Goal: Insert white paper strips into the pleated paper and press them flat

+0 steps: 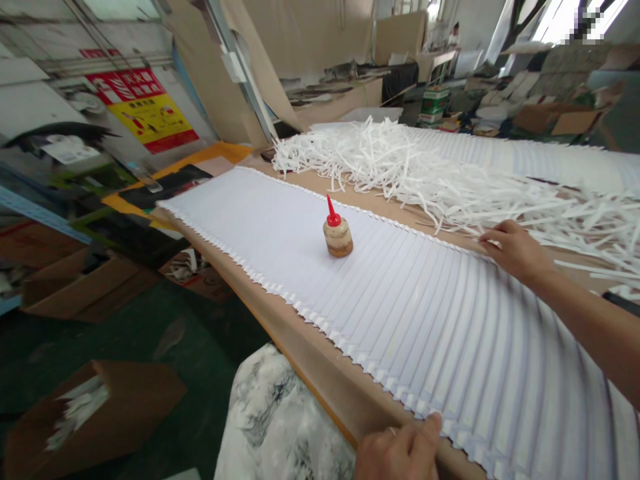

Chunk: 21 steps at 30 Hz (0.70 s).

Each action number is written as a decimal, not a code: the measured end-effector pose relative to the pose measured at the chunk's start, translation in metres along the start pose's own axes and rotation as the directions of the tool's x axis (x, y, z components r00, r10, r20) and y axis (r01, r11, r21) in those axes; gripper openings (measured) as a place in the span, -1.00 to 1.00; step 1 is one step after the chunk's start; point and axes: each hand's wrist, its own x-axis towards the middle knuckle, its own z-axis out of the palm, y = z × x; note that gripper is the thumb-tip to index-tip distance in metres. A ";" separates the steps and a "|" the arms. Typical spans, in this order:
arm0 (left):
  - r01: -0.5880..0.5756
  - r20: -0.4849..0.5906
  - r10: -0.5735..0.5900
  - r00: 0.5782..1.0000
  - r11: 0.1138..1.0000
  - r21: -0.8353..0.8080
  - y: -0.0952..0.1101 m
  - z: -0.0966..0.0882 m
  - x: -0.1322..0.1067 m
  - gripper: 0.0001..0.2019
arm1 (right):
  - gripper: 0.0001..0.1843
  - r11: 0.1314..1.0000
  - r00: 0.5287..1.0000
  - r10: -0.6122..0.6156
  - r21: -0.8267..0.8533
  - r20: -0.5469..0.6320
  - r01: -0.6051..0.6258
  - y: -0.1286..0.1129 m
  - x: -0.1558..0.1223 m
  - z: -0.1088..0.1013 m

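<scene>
A long white sheet, covered on its right part with narrow overlapping white strips, stretches across the table. Along both long edges the strip ends form a jagged border. My left hand is at the near edge, fingers curled and pressed against the border. At the far edge is my right hand, its thumb and fingers closed together in a pinch. What either hand grips is too small to make out. A squat glue bottle with a red pointed nozzle stands upright on the sheet, left of both hands.
Behind the sheet lies a big heap of loose white strips. The brown table edge runs along the near side. Cardboard boxes stand on the green floor at left. A patterned white cloth shows below the table edge.
</scene>
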 end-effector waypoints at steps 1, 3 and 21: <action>0.003 0.011 -0.002 1.000 1.000 -0.031 0.001 0.001 -0.002 -0.54 | -0.56 1.000 1.000 0.009 0.004 -0.017 -0.009 0.005 -0.019 -0.009; 0.017 0.040 -0.013 0.999 0.995 -0.097 0.003 0.002 -0.007 -0.55 | -0.58 0.999 0.997 0.034 -0.001 -0.071 -0.034 0.015 -0.065 -0.029; 0.475 0.610 -0.117 0.784 0.747 -0.466 0.024 -0.038 0.010 -0.80 | -0.68 0.851 0.822 -0.266 0.524 0.503 -0.045 -0.234 -0.269 -0.075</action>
